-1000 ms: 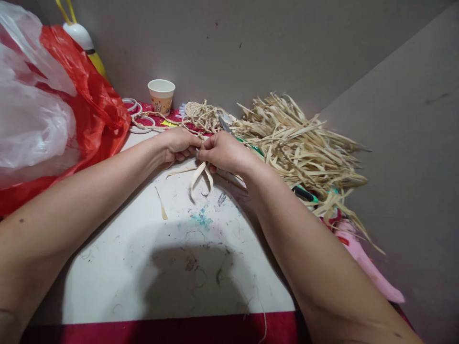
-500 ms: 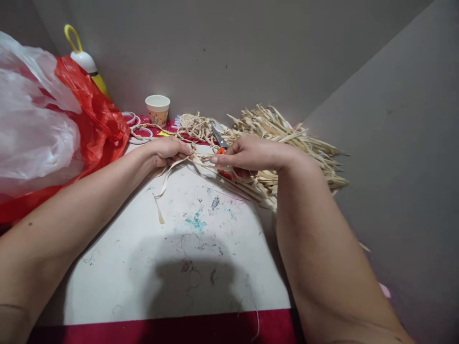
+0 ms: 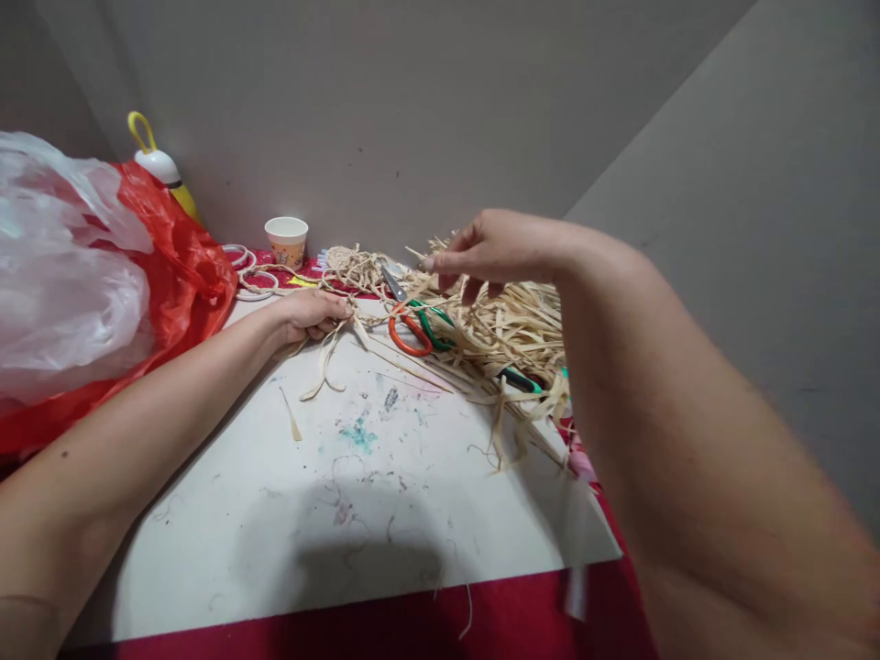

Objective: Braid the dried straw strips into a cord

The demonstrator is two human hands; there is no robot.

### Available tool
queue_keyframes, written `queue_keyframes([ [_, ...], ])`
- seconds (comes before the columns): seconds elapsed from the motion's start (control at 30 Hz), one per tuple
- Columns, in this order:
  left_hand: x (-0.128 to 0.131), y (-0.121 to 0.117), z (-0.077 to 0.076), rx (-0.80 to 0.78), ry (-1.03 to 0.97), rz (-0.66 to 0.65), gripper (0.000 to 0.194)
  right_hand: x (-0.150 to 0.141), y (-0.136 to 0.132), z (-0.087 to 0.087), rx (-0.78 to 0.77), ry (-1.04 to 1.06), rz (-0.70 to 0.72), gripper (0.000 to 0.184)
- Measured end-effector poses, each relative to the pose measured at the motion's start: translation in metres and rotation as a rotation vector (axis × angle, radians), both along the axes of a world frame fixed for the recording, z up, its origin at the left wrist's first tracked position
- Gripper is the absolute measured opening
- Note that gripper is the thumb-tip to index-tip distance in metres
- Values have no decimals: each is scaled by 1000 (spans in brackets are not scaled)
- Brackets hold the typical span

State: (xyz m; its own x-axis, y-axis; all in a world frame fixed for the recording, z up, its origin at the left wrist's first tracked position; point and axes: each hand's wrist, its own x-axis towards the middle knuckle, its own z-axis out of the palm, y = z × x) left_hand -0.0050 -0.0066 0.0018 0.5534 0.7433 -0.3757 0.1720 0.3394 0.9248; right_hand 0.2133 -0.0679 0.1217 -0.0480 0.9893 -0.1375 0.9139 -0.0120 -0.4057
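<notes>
My left hand (image 3: 313, 313) is closed, pinching a thin straw cord at its fingertips. Loose pale strips (image 3: 323, 371) hang from that grip onto the white board (image 3: 275, 522). A twisted straw cord (image 3: 364, 270) lies in a tangle just behind. My right hand (image 3: 474, 257) is raised over the near-left part of a heap of dry straw strips (image 3: 522, 321), bent at the wrist, fingers loosely curled and apart. A strand end shows beside its fingertips; contact is unclear. Scissors (image 3: 411, 330) with orange and green handles lie between the hands, blades pointing away.
Red and white plastic bags (image 3: 185, 266) bulge on the left, a yellow-and-white bottle (image 3: 161, 170) behind them. A paper cup (image 3: 286, 243) stands against the wall near white rings (image 3: 256, 293). Another dark-green handle (image 3: 521, 379) pokes out under the straw. Red cloth (image 3: 385, 623) borders the board.
My right hand has left the left hand, passed over the scissors and risen above the straw heap. The scissors now lie uncovered. My left hand keeps its grip. The view has tilted up.
</notes>
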Motion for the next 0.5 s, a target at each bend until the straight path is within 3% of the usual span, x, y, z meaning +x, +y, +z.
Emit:
queue_keyframes([
  [0.2,1,3,-1,37,39,-68,12,1,6,40,353,256,27,30],
  [0.3,1,6,-1,42,57,-76,15,6,1,52,419,312,78,30],
  [0.4,-1,10,-2,22,45,-121,15,20,-14,52,386,308,122,27],
  [0.5,-3,13,-2,-1,48,-169,13,47,-30,31,325,270,-21,19],
])
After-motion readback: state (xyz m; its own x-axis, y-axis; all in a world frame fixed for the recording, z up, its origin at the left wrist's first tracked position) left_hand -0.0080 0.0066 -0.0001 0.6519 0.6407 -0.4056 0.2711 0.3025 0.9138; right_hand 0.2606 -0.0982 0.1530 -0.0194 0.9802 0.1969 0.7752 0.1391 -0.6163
